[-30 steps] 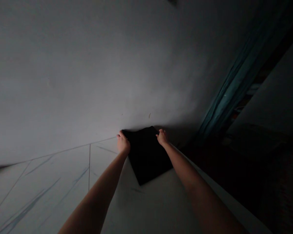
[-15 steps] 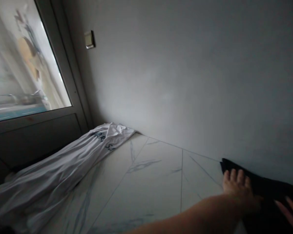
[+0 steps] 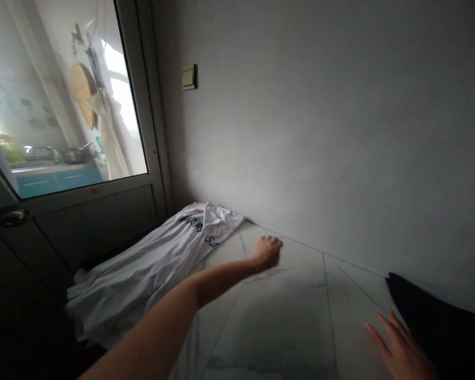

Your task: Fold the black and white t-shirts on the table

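My left hand (image 3: 268,252) is held over the white, grey-veined surface (image 3: 293,322), to the right of a light garment (image 3: 142,285). Its fingers are curled in, and no object shows in them. The garment lies spread along the left side with dark lettering on it, and its near end hangs over the edge. Low on the right, my right hand (image 3: 404,348) has its fingers apart and holds nothing. Beside it, against the wall, lies a black cloth (image 3: 439,322); the frame cuts off part of it.
A grey wall (image 3: 320,132) runs along the back of the surface, with a light switch (image 3: 189,77) on it. At the left stands a glazed door (image 3: 142,184) with a round knob (image 3: 12,216). Through its glass show blue cabinets (image 3: 59,179) and a round wooden board (image 3: 83,95).
My left hand has left the black cloth and moved left toward the light garment, its fingers now curled. My right hand has come further into view. The camera has turned left.
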### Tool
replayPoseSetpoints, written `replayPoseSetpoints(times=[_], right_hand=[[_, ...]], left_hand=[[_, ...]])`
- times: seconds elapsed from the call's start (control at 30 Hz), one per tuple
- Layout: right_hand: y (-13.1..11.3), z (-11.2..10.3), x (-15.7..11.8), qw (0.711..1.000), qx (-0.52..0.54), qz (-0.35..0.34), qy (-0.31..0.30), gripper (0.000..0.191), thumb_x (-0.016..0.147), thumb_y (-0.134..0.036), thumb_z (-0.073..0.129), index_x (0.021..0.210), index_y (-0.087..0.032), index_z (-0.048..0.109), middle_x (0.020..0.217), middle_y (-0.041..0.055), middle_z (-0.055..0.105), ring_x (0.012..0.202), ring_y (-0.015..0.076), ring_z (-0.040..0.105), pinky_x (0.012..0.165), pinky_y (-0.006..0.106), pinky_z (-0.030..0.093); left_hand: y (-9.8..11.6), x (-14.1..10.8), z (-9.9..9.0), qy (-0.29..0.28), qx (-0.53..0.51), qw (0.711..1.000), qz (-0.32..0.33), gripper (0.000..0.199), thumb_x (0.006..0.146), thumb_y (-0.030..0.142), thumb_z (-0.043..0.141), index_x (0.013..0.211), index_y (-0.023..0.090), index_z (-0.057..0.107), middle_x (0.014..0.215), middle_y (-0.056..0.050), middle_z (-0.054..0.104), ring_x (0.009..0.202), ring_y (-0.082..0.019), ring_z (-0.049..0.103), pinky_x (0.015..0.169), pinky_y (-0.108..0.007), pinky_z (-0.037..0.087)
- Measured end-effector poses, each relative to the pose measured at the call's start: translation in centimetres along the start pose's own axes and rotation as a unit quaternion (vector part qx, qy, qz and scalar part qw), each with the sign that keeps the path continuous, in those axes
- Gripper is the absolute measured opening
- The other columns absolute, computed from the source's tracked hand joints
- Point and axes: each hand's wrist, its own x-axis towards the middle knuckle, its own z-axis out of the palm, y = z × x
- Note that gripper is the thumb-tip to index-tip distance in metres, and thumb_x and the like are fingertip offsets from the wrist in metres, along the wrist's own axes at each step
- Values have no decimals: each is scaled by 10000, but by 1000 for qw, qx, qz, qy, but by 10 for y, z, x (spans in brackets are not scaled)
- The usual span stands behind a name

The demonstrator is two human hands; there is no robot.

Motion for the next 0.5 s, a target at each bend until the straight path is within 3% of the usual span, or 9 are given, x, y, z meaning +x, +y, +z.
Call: replayPoseSetpoints(times=[0.1,0.17,0.23,0.37,0.5], right_hand=[[-69,34,20,1000,7,23,-5,450,830,-611,432,1066,-297,651,1125,207,679,1119,398,645,911,615,518],[-131,56,38,998,46,19,-44,423,846,-557,420,972,-229,655,1094,189,707,1086,353,670,949,551,525],[-198,77,54,990,101,14,-98,347,852,-477,427,941,-234,658,1059,150,732,1021,315,694,923,503,544],[-309,118,67,956,203,23,-208,212,840,-391,504,873,-280,682,981,69,749,975,288,692,921,476,527],[-361,146,70,912,301,96,-261,183,817,-450,605,822,-291,696,882,75,731,935,281,682,903,445,515]], left_hand=[[-96,-35,-41,41,39,988,-145,348,894,89,440,1215,82,575,1279,-202,569,1190,-293,527,968,-393,435],[-142,-55,-52,48,54,971,-229,375,887,122,483,1249,37,535,1298,-256,535,1193,-358,522,949,-445,448],[-175,-73,-56,46,55,956,-283,393,876,152,517,1243,14,527,1284,-286,536,1169,-395,540,914,-468,467],[-212,-94,-55,22,14,956,-292,247,881,185,520,1095,94,604,1103,-204,658,1027,-323,634,832,-391,502],[-217,-96,-53,27,-52,971,-231,181,919,170,442,993,145,605,957,-134,686,928,-241,656,801,-327,504]])
